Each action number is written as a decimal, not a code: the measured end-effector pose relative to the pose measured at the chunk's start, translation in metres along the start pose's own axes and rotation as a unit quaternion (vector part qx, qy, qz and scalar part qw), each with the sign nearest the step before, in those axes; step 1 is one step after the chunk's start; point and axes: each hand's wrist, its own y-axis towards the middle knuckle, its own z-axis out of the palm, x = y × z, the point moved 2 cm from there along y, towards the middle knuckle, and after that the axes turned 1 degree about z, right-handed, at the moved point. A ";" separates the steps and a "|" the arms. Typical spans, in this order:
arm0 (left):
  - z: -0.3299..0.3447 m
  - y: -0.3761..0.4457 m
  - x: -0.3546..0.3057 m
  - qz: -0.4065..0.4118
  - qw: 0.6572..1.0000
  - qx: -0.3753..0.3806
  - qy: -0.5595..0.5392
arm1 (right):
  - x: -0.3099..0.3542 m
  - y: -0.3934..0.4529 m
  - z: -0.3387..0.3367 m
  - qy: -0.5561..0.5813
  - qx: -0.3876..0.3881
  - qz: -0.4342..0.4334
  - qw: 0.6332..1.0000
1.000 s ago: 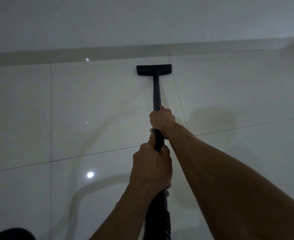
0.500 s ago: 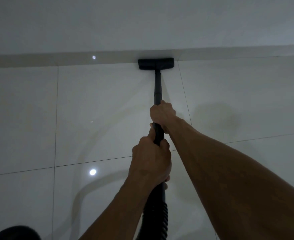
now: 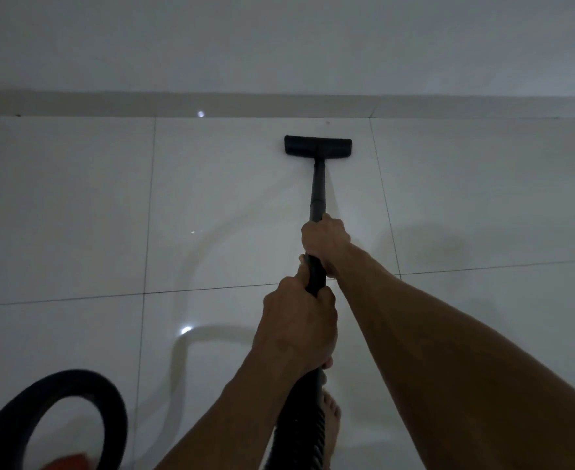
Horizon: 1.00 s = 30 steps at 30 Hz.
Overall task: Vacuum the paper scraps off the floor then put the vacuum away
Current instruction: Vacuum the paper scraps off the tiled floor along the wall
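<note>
Both hands grip one black vacuum wand (image 3: 317,198) that runs away from the person across a glossy white tiled floor (image 3: 76,205). The right hand (image 3: 325,239) is the farther one from the body, its fingers wrapped fully round the wand about halfway along the wand's visible length, knuckles up. The left hand (image 3: 296,329) holds the same wand lower down, just behind the right hand, its fingers curled tight round the tube with the thumb lying along the tube's top towards the right hand; the two hands are close together but a short stretch of bare tube shows between them. Behind the left hand the wand joins a ribbed black hose (image 3: 299,432), which drops out of the bottom edge of the view. At the wand's far end the flat rectangular floor nozzle (image 3: 317,146) lies on the tiles, near the grey skirting (image 3: 110,105) at the foot of the wall (image 3: 279,39) but apart from it, with a strip of tile between. A loop of the hose (image 3: 111,412) curves through the corner to the left of the left forearm, and beneath that loop something orange-red (image 3: 69,461) shows, too cropped to identify. A bare foot (image 3: 332,415) stands on the floor just right of the ribbed hose. No paper scraps can be made out on the tiles in this dim light.
</note>
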 end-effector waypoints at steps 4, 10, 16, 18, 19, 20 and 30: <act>-0.017 -0.034 0.030 0.006 1.000 -0.001 0.004 | -0.004 -0.044 0.026 0.070 0.015 0.015 0.997; -0.052 -0.085 0.079 0.002 1.000 0.010 0.020 | -0.001 -0.104 0.073 0.225 0.024 0.081 0.971; -0.099 -0.128 0.118 -0.011 0.998 0.038 0.042 | 0.011 -0.158 0.121 0.287 0.055 0.086 0.952; -0.117 -0.140 0.127 -0.019 0.997 0.048 0.066 | 0.016 -0.172 0.136 0.318 0.074 0.079 0.942; -0.127 -0.144 0.131 -0.023 0.995 0.052 0.080 | 0.019 -0.179 0.143 0.334 0.085 0.081 0.935; -0.136 -0.148 0.135 -0.029 0.993 0.058 0.094 | 0.022 -0.187 0.150 0.345 0.093 0.081 0.931; -0.224 -0.193 0.156 -0.092 0.945 0.104 0.296 | 0.063 -0.271 0.191 0.038 0.097 -0.064 0.993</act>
